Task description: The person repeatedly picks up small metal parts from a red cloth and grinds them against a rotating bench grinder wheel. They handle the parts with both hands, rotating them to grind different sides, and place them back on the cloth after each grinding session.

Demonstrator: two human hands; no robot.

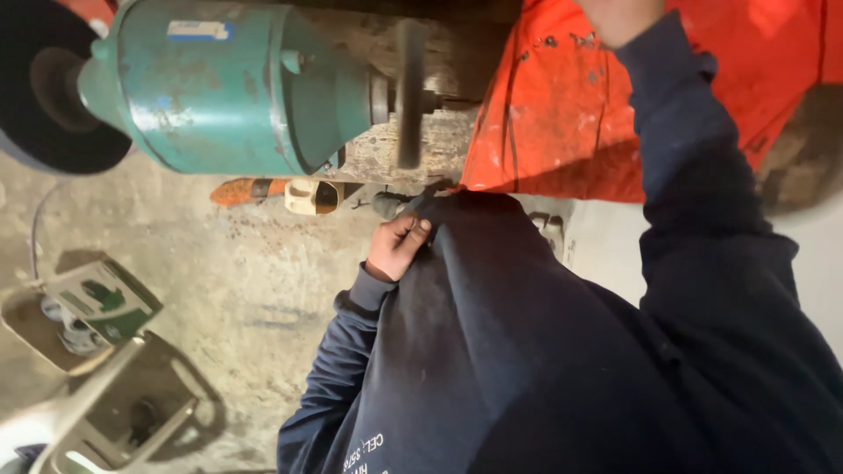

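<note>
Dusty concrete floor [246,290] lies below; the left hand [397,246] pinches a fold of dark navy sweatshirt cloth [492,333] just under the thin grey grinding wheel [409,92] of a teal bench motor [228,88], apart from it. The right hand [619,17] reaches up, cropped, grip unclear, against orange fabric [562,114]; no grinding contact yet

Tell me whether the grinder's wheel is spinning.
Cannot tell. The thin wheel on the green motor shows edge-on; nothing shows motion.
</note>
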